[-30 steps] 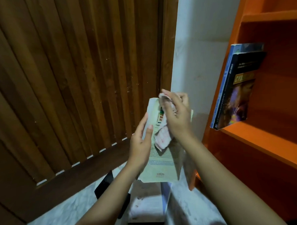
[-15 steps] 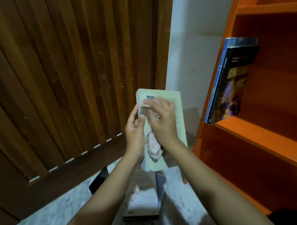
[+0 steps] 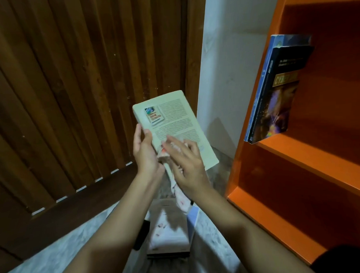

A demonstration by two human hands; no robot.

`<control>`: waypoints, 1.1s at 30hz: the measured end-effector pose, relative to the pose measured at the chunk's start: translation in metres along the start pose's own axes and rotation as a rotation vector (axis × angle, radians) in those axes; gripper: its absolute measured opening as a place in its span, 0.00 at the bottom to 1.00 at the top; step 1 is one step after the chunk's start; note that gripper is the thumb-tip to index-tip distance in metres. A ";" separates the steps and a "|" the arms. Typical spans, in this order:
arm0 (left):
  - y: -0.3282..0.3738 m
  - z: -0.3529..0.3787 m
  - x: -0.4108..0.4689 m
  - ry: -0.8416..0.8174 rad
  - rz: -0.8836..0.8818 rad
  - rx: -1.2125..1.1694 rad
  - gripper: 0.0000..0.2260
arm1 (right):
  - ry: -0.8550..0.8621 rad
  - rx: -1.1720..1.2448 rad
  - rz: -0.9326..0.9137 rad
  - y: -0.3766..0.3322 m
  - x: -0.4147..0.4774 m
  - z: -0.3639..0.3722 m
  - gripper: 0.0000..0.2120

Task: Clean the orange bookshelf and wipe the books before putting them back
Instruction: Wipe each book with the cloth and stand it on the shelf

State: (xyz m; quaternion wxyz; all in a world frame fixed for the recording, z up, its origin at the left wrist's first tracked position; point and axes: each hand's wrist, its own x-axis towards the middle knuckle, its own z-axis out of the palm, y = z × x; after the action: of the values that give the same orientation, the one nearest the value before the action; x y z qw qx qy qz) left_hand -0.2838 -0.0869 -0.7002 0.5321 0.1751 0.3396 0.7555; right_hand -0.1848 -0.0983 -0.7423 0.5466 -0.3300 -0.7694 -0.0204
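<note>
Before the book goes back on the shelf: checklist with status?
1. Left hand grips the book by its left edge: ok.
2. Right hand presses the cloth flat on the cover: ok.
3. Cover wiped clean: cannot tell.
4. Bare shelf space right of the shelf books: ok.
5. Shelf books standing steady: cannot tell.
6. Floor stack clear of the hands: ok.
</note>
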 end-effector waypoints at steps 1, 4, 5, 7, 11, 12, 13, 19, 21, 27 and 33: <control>0.002 -0.004 0.004 0.019 -0.023 -0.018 0.14 | -0.032 0.015 -0.088 0.003 -0.006 -0.002 0.15; 0.010 -0.011 0.010 0.060 -0.038 -0.060 0.16 | -0.105 0.014 -0.251 0.020 -0.023 -0.009 0.13; 0.012 -0.011 0.009 0.055 -0.030 -0.080 0.18 | -0.109 0.006 -0.215 0.029 -0.026 -0.011 0.13; 0.015 -0.013 0.007 0.017 -0.016 -0.068 0.19 | -0.043 -0.018 0.010 0.042 -0.024 -0.014 0.14; 0.019 -0.015 0.003 -0.065 -0.005 -0.002 0.19 | 0.117 -0.020 0.315 0.047 0.004 -0.022 0.16; 0.019 -0.016 0.003 -0.089 -0.004 0.005 0.19 | 0.116 0.006 0.347 0.045 0.013 -0.024 0.16; 0.020 -0.015 0.002 -0.112 -0.004 0.011 0.19 | 0.117 0.043 0.386 0.042 0.024 -0.028 0.16; 0.021 -0.013 -0.008 -0.212 0.009 0.047 0.19 | -0.021 0.678 0.775 0.046 0.051 -0.066 0.24; 0.022 -0.012 -0.008 -0.234 0.042 0.076 0.18 | -0.191 0.700 0.755 0.052 0.037 -0.068 0.34; 0.022 -0.009 -0.004 -0.311 0.120 0.209 0.16 | -0.109 0.922 0.781 0.048 0.009 -0.062 0.33; 0.021 -0.006 0.010 -0.321 0.199 0.421 0.18 | -0.001 0.886 0.734 0.032 0.014 -0.057 0.35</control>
State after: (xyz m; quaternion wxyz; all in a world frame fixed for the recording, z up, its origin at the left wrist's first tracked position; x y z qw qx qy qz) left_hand -0.3056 -0.0839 -0.6913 0.4542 0.4319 0.3815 0.6795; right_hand -0.1234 -0.0885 -0.7177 0.6036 -0.3148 -0.5397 0.4953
